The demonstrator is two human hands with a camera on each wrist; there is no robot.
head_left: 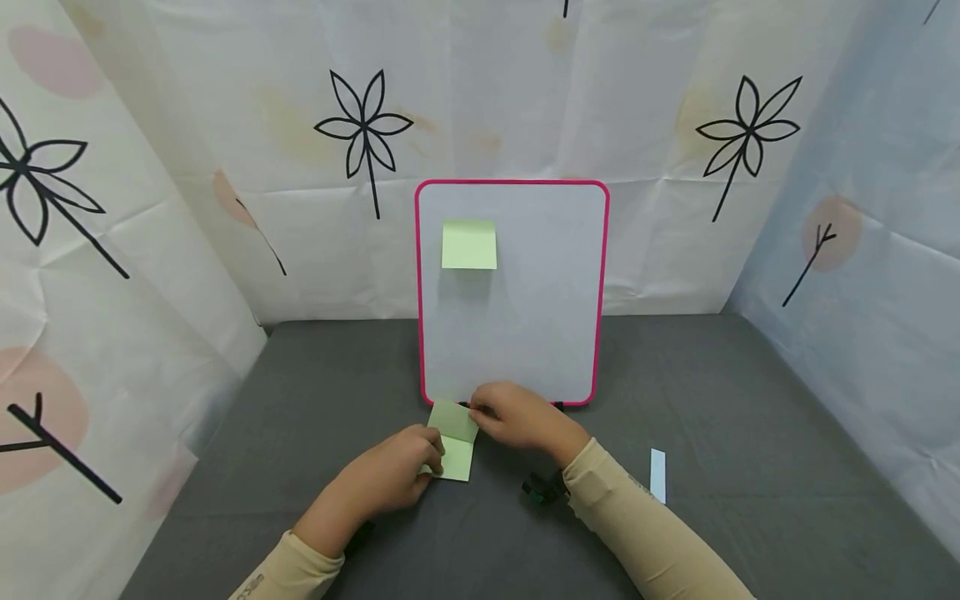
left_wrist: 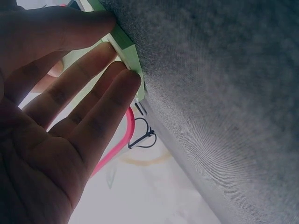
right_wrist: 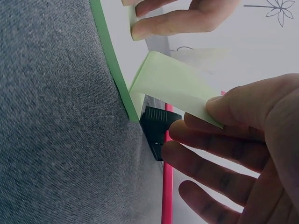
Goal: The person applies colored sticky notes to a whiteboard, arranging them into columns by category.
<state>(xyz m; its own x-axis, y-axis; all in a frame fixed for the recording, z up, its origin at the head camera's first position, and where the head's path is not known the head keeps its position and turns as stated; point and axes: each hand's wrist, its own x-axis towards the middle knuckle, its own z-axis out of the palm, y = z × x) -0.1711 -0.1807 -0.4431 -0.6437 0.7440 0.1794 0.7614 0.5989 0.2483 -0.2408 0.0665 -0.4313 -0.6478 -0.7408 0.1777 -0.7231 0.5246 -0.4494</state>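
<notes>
A pad of light green sticky notes [head_left: 457,468] lies on the grey table in front of the whiteboard. My left hand [head_left: 392,471] holds the pad's left side, thumb and fingers at its edge [left_wrist: 133,58] in the left wrist view. My right hand [head_left: 521,417] pinches the top sheet [right_wrist: 175,84] by its corner between thumb and finger. That sheet is bent up from the pad [right_wrist: 108,46] and still joins it along one edge. The right hand's other fingers [right_wrist: 205,163] are spread apart, near the whiteboard's black foot [right_wrist: 159,119].
A whiteboard [head_left: 525,325] with a pink frame stands upright behind the hands. One green sticky note [head_left: 468,244] is stuck at its upper left. A pale blue strip [head_left: 657,475] lies right of the right forearm. Patterned white cloth [head_left: 300,167] hangs around the table.
</notes>
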